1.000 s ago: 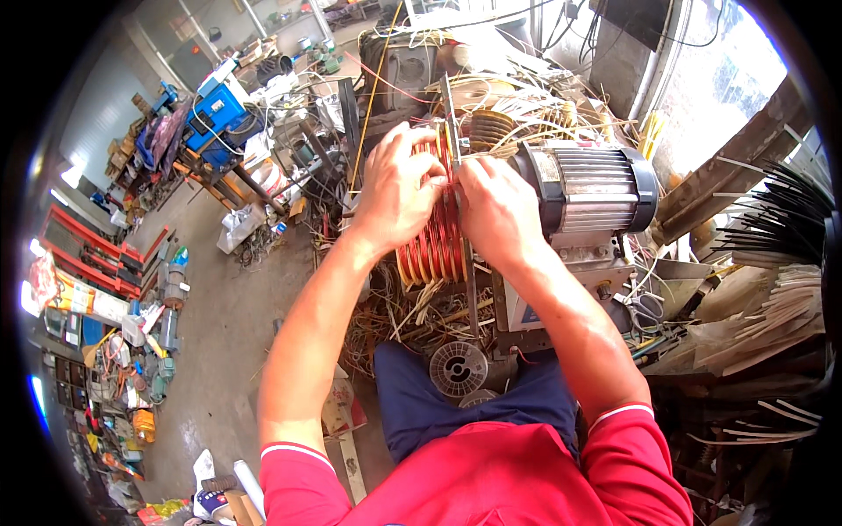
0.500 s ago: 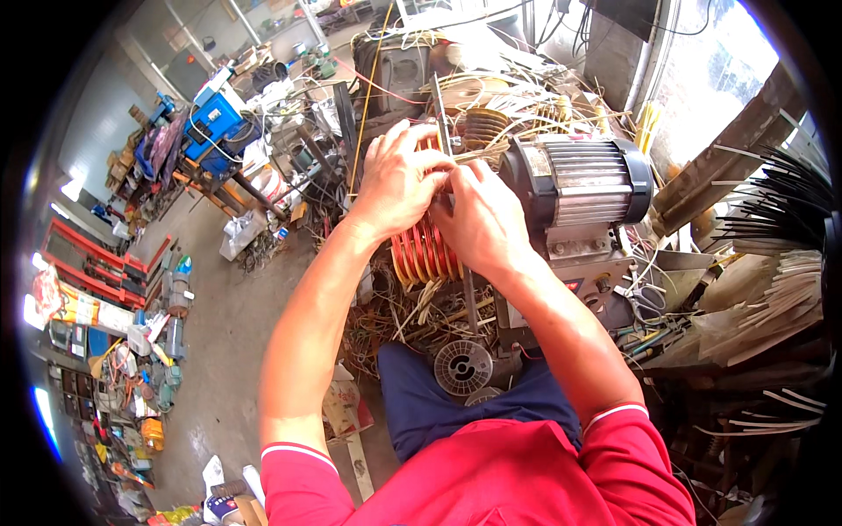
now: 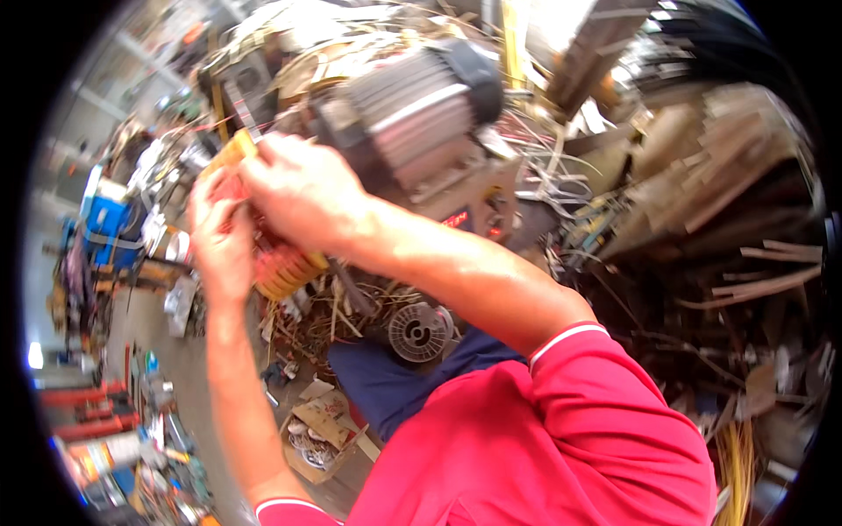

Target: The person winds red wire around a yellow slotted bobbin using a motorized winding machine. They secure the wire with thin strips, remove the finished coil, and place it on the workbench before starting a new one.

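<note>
The view is smeared by motion. A coil winding former [image 3: 289, 276], with red winding and yellow rims, sits under both hands on the left side of the motor. My left hand [image 3: 221, 230] is at the near-left side of the former, its fingers bent and closed against the red part. From the right, my right hand [image 3: 303, 191] reaches over the former's top, fingers curled beside a yellow end [image 3: 232, 151]. Whatever the fingertips pinch is hidden and blurred. The grey finned motor [image 3: 412, 114] stands just right of my right hand.
A control panel with a red display [image 3: 456, 219] sits below the motor. The round grey wire spool [image 3: 421, 333] is by my legs. A cardboard box [image 3: 320, 434] stands on the floor. Wire scraps lie under the former; strips [image 3: 745, 175] pile at right.
My view has swung right, so the motor, former and hands appear farther left. Both hands stay at the former, with the right now over its top. The cardboard box shows more fully.
</note>
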`<state>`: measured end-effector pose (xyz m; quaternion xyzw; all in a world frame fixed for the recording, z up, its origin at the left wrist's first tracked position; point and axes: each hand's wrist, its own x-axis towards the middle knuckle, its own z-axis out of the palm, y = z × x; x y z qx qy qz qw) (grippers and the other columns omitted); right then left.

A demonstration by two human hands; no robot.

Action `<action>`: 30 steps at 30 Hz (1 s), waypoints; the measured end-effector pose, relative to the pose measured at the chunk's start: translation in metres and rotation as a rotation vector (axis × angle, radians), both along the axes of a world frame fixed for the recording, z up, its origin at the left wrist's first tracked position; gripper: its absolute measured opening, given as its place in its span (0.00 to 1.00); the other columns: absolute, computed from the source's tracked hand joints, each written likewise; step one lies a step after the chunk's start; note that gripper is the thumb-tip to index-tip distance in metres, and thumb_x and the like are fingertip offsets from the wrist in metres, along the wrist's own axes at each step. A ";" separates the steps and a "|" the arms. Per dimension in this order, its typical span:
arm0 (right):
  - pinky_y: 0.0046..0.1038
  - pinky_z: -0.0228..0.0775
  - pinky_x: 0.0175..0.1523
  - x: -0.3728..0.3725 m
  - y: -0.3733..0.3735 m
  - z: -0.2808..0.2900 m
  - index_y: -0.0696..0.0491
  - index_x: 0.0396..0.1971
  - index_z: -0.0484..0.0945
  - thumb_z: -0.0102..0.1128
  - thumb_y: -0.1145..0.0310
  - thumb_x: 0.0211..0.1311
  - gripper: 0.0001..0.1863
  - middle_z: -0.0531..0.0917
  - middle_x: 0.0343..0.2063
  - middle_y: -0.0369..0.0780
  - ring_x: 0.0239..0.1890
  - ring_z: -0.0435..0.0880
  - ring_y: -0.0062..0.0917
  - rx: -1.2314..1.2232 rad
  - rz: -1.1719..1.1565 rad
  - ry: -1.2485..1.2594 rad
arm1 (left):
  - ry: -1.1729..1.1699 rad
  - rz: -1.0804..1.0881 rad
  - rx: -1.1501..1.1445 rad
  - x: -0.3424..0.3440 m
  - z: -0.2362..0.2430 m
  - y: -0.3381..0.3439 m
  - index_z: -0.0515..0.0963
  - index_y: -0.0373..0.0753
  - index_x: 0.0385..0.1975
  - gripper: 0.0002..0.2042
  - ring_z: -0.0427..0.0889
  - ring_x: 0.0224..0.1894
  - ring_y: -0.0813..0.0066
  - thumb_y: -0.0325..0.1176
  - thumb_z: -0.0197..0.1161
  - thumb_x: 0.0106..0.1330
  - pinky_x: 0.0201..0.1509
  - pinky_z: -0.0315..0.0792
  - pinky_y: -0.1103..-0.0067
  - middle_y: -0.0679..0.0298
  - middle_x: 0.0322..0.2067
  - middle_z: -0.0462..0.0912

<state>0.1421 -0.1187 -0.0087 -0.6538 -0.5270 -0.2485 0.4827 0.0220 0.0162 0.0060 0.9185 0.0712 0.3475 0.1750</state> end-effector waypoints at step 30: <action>0.41 0.76 0.34 0.151 -0.323 -0.126 0.60 0.32 0.79 0.69 0.70 0.50 0.12 0.83 0.24 0.48 0.28 0.85 0.39 -1.274 -0.354 0.756 | -0.055 0.040 -0.586 -0.007 0.040 -0.022 0.77 0.32 0.38 0.02 0.85 0.37 0.78 0.21 0.61 0.69 0.44 0.78 0.82 0.60 0.35 0.86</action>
